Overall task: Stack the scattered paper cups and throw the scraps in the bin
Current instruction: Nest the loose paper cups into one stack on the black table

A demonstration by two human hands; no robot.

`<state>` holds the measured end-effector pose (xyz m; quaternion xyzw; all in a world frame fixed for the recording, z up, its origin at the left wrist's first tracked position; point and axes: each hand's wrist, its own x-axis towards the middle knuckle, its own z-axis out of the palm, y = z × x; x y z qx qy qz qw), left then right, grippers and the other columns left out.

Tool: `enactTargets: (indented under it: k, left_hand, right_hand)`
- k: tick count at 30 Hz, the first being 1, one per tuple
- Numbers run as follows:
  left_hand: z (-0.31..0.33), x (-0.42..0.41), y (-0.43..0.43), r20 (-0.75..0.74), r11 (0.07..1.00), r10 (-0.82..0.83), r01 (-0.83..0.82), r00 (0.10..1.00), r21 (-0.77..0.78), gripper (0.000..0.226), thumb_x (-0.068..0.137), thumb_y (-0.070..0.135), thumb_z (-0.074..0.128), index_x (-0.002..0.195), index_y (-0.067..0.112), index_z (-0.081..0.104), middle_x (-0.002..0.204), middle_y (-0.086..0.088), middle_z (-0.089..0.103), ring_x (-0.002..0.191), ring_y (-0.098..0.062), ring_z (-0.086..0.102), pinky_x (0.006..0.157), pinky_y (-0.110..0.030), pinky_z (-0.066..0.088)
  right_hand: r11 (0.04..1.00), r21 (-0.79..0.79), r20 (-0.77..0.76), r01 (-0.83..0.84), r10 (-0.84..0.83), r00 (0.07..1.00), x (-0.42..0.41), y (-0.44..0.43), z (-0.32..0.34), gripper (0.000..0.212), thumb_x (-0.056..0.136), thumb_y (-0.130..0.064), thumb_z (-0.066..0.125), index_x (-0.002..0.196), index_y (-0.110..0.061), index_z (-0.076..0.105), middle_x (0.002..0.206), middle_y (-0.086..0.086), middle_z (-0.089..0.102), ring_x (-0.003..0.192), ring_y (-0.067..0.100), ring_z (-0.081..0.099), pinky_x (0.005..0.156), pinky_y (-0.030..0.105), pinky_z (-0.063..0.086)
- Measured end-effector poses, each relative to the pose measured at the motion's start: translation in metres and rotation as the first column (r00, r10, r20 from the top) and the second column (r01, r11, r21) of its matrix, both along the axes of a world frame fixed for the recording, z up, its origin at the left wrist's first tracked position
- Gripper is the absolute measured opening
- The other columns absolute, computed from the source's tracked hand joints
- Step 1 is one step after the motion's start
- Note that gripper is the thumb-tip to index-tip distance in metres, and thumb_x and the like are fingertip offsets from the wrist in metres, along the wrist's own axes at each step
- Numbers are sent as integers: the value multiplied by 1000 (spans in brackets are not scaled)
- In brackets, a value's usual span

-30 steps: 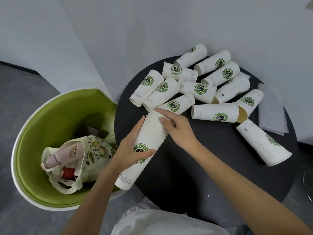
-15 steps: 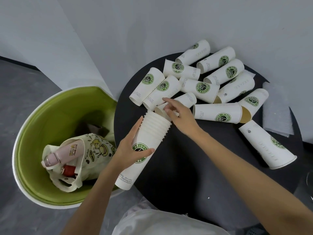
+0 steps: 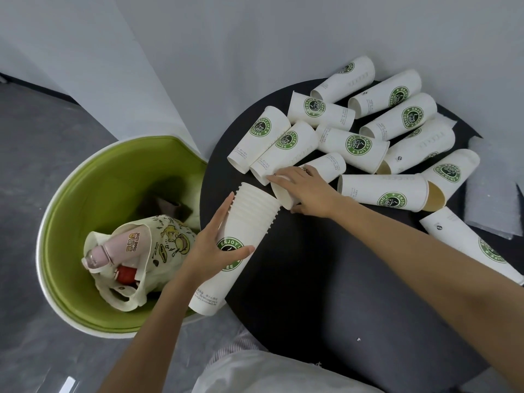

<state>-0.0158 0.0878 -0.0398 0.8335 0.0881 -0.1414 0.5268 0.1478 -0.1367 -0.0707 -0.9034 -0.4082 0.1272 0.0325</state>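
At the near-left edge of the round black table (image 3: 312, 285), found the left hand (image 3: 211, 245) clasping a nested stack of paper cups (image 3: 255, 214). Thumb laid across the green logo, fingers stretched nearly straight along the stack's left flank toward the ribbed rims. Stack slanted, open mouth toward the middle of the table, base jutting past the table edge. Unable to tell whether resting on the table or lifted clear.

Just beyond the stack's mouth, noted the right hand (image 3: 309, 191) grasping a single cup (image 3: 327, 166) lying on its side. Fingers spread over the upper wall near the rim, thumb tucked beneath. Cup mouth turned toward the stack and just beside its uppermost rim; contact not determinable.

Behind and to the right, recorded the loose cups (image 3: 351, 143) on their sides in a tight cluster, many touching or overlapping, mouths facing in mixed directions. Near the right edge, a longer cup column (image 3: 467, 245) lying apart from the cluster, and beside it a pale sheet (image 3: 493, 199) reaching the table edge. On the bare near part of the table, one small white scrap (image 3: 358, 339).

Left of the table and close against it, a round bin (image 3: 85, 194) with green lining and white shell, holding a printed cloth bag (image 3: 161, 251) with a pink bottle (image 3: 113, 248) poking out.
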Motion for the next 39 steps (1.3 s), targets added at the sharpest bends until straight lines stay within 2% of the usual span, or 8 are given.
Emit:
enactTargets:
  k: [6,11,20,23,26,28,32,39]
  left_hand:
    - [-2,-3,2,13,1000,19,-19,1000,-9,102,75,18,82,150,46,18,130,38,37,110,27,43,81,5,37]
    - [-4,-7,5,-5,1000,6,-6,1000,-21,103,75,20,83,148,51,17,135,33,38,115,20,45,85,0,42]
    - [-2,-9,4,14,1000,0,0,1000,0,104,75,19,83,146,55,17,128,51,33,119,27,36,87,3,37]
    - [-1,-8,2,18,999,-26,26,999,25,105,74,22,84,146,57,15,128,54,32,125,22,34,98,-9,36]
    - [3,-6,-2,27,997,-58,57,998,46,106,73,26,84,147,56,13,132,52,28,125,22,33,102,-18,35]
    - [4,-6,-5,37,996,-83,82,996,31,107,73,24,84,147,55,14,136,48,30,132,13,33,106,-17,33]
    - [8,-7,-14,70,993,-116,115,991,23,105,75,16,83,149,48,16,134,56,25,133,20,26,108,-8,26]
    - [16,-6,-23,74,982,-188,186,979,34,107,74,20,84,145,57,14,144,45,26,138,11,27,118,-37,28]
  right_hand:
    - [995,-47,73,-91,95,993,1,0,-6,93,73,-17,74,148,-26,21,150,4,28,140,20,24,112,50,15]
    - [993,21,115,-117,114,987,1,-2,-4,86,69,-21,76,143,-25,31,145,3,36,134,20,35,112,48,19]
    - [895,446,118,20,-81,990,-17,-16,30,79,70,-28,74,139,-23,36,140,8,41,129,23,39,111,46,28]
    - [748,647,13,150,-208,978,-25,-22,53,74,73,-29,74,138,-14,43,136,10,42,127,16,38,107,30,33]
    - [480,803,-174,355,-381,908,-34,-29,75,74,72,-23,79,136,-12,43,132,2,42,125,6,36,100,12,32]
    - [280,854,-282,439,-460,842,-38,-34,88,73,73,-24,78,136,-16,42,129,-7,43,124,7,40,97,12,36]
    - [-97,785,-593,611,-399,699,-46,-44,111,65,80,-25,73,137,-24,42,133,-17,44,124,-3,43,95,16,43]
    - [-177,617,-777,767,-293,558,-65,-42,103,59,75,-32,69,130,-23,50,130,-10,50,119,6,50,106,36,43]
